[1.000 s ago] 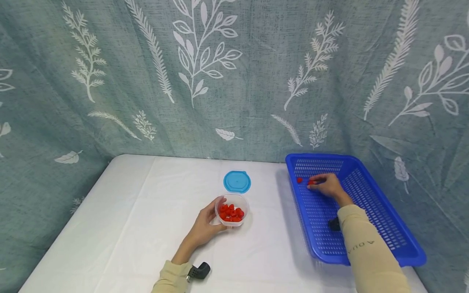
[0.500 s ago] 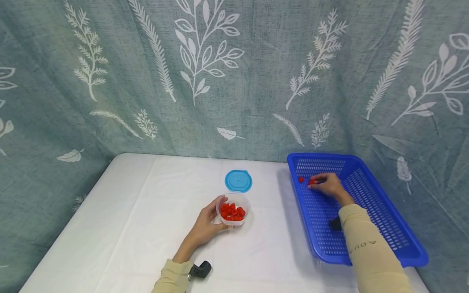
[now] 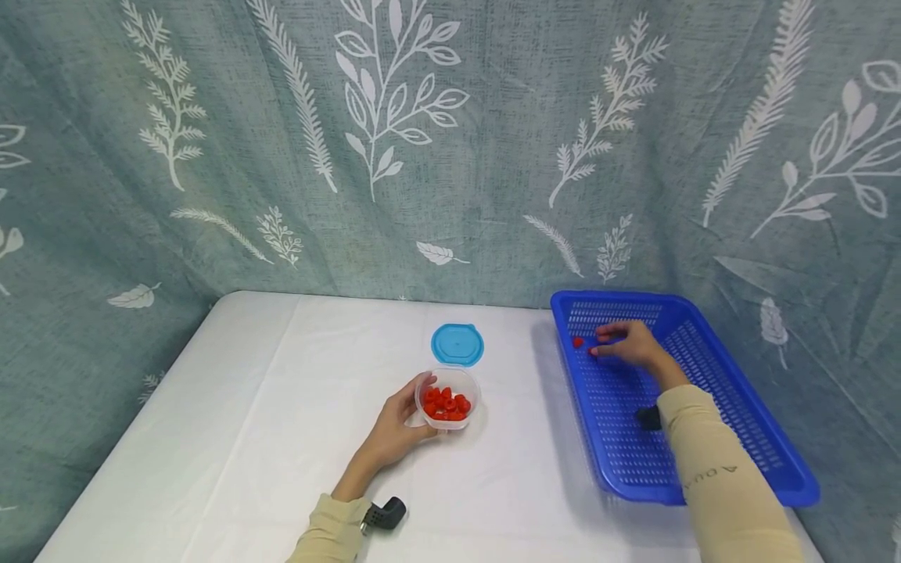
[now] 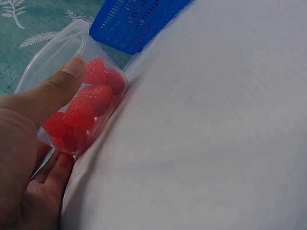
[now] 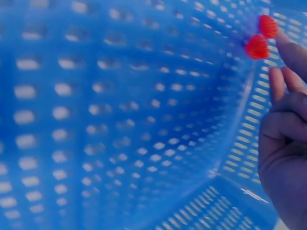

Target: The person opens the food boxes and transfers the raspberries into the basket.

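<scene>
Left hand (image 3: 396,428) gripping clear plastic tub (image 3: 461,378), bumpy red berries (image 4: 93,98) overlapping inside, right hand (image 3: 633,346) fingers parted, half-hidden red berry (image 3: 592,352) at thumb, near blue perforated basket (image 3: 619,438)'s far-left corner

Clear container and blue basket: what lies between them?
In the head view, only bare white cloth stretches from the clear container of red berries to the blue basket; the blue lid is farther back.

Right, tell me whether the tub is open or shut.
Open: the tub is uncovered on top, red berries show inside, and the blue lid lies on the table beyond it.
</scene>
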A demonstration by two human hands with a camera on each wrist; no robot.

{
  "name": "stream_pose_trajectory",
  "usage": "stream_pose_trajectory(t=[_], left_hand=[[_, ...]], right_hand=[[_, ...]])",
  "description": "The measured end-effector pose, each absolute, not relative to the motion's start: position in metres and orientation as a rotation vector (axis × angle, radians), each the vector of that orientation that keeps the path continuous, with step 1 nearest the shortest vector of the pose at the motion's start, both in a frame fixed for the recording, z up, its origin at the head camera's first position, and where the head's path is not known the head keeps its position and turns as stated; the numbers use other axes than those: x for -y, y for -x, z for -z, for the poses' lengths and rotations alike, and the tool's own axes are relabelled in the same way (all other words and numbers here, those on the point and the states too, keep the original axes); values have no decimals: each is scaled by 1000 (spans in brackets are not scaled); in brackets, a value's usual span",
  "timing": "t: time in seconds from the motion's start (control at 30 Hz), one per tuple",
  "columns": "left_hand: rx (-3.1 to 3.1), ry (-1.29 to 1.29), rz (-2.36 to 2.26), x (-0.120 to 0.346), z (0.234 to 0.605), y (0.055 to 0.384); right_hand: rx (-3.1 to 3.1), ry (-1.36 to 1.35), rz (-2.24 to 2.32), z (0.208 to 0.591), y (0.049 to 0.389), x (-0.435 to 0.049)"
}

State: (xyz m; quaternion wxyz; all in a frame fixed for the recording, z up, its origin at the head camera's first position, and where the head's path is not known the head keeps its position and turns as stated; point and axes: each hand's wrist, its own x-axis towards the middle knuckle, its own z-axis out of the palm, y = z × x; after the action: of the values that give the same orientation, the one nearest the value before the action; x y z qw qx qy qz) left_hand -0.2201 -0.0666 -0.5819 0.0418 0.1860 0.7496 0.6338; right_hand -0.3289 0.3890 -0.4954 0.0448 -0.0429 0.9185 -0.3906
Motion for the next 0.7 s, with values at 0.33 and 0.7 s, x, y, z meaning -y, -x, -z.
stream_pose_trajectory(t=[0.33,0.7], left_hand=[[-2302,-573,-1946,67,583,221],[-2289,-558,-1958,66,580,218]], right_hand=[[-2842,352,1047,427,313,-367],[-2905,458,1144,350,247,-306]])
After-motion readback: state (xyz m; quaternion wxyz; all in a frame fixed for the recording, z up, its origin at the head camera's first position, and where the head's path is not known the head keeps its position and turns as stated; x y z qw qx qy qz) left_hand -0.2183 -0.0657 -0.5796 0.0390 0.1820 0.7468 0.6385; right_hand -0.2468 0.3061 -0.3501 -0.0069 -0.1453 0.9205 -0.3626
